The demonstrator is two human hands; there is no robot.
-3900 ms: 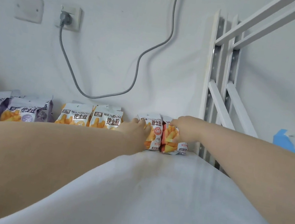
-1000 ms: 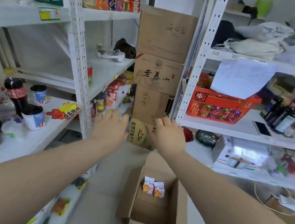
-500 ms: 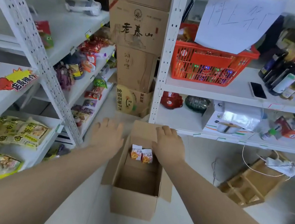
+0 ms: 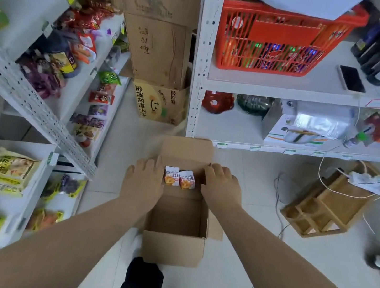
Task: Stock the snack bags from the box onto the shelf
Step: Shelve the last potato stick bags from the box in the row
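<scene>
My left fingers [image 4: 148, 166] lie loose and nearly straight. My right fingers [image 4: 208, 169] bend a little over the box [image 4: 172, 249] rim. Neither hand pinches anything. Between my left hand [image 4: 143, 181] and right hand [image 4: 220, 186], against the box's far wall, the left bag [image 4: 171, 176] and right bag [image 4: 187, 180] stand side by side, tops up. Each lies just inward of a hand, and the left hand looks nearer. They are small, white-topped and orange-printed, and probably light.
</scene>
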